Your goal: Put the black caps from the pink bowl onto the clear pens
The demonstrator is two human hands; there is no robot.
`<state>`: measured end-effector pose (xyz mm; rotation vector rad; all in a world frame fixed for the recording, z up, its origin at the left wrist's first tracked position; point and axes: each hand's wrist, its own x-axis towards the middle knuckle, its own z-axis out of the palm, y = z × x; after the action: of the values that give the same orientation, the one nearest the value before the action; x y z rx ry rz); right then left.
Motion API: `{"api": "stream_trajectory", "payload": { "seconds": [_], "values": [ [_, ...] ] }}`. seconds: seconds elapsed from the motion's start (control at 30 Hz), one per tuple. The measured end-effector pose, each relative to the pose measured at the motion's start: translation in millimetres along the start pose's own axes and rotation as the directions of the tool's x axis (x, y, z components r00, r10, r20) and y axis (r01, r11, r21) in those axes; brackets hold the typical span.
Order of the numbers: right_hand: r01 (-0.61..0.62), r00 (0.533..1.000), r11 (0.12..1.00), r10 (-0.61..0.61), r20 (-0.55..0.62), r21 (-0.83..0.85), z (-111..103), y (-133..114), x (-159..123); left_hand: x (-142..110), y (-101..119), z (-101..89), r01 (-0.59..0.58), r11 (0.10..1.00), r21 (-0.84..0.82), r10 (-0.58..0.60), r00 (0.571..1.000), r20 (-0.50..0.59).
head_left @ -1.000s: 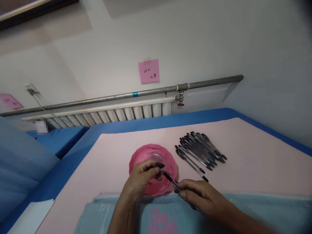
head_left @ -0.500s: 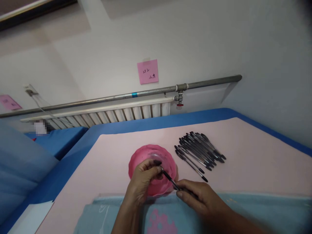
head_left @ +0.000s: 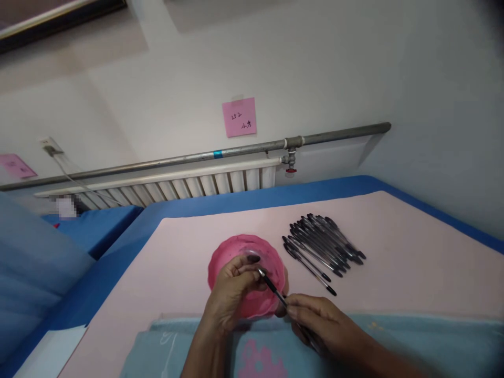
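A clear pen (head_left: 279, 295) with a black grip and silvery tip is held by my right hand (head_left: 325, 320), thumb and fingers closed round its barrel. The tip points up and left, toward the fingers of my left hand (head_left: 232, 289). That hand hangs over a pink scalloped bowl (head_left: 220, 257), its fingers curled together. A dark patch shows at a left fingertip; whether it is a stain or a small part is unclear. What those fingers hold, if anything, is hidden. Right of the bowl lies a pile of black-capped pens (head_left: 321, 239).
A pink sheet (head_left: 409, 252) covers the blue table (head_left: 255, 203). Along its near edge lies a light-blue cloth (head_left: 189, 346) with a pink print. White paper (head_left: 51, 352) is at the lower left. Behind the table are a radiator (head_left: 197, 184) and a metal pipe (head_left: 169, 160).
The pen's silvery tip now shows more plainly beside the left thumb. My right hand has shifted slightly down, and the pen's rear end is visible below its fingers. The left hand stays over the bowl.
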<state>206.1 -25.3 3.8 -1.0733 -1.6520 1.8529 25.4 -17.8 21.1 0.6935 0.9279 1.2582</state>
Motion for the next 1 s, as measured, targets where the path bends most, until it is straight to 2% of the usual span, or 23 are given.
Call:
{"api": "stream_trajectory", "payload": {
  "seconds": [0.1,0.2,0.3,0.4,0.53,0.63,0.73,0.9,1.0],
  "values": [
    [0.064,0.996,0.992,-0.071,-0.06,-0.106,0,-3,-1,0,-2,4.0,0.032,0.999,-0.029,-0.033,0.999,-0.013],
    [0.096,0.991,0.976,-0.112,-0.072,-0.197,0,-7,-2,1,-6,6.8,0.038,0.998,0.039,-0.037,0.999,-0.038],
    [0.097,0.991,0.964,-0.118,-0.07,-0.249,0,-7,-2,1,-9,8.3,-0.003,0.994,0.111,0.008,0.999,-0.041],
    [0.101,0.99,0.957,-0.125,-0.069,-0.273,0,-5,-1,-1,-9,9.4,-0.019,0.995,0.1,0.022,0.999,-0.032],
    [0.103,0.985,0.954,-0.138,-0.107,-0.281,2,-7,-3,-2,-8,11.5,0.037,0.999,0.022,-0.037,0.999,0.005],
    [0.103,0.98,0.953,-0.145,-0.133,-0.284,4,-11,-6,-1,-11,12.6,0.039,0.999,0.017,-0.039,0.999,-0.016],
    [0.111,0.98,0.95,-0.154,-0.129,-0.291,4,-12,-6,-1,-13,13.0,0.012,1.0,-0.011,-0.012,0.999,-0.046],
    [0.126,0.979,0.939,-0.169,-0.111,-0.319,3,-10,-5,-3,-13,15.0,0.054,0.996,-0.072,-0.054,0.999,0.003],
    [0.135,0.979,0.938,-0.176,-0.101,-0.319,3,-9,-5,-2,-14,15.0,0.032,0.996,-0.078,-0.035,0.999,-0.035]
  ]
}}
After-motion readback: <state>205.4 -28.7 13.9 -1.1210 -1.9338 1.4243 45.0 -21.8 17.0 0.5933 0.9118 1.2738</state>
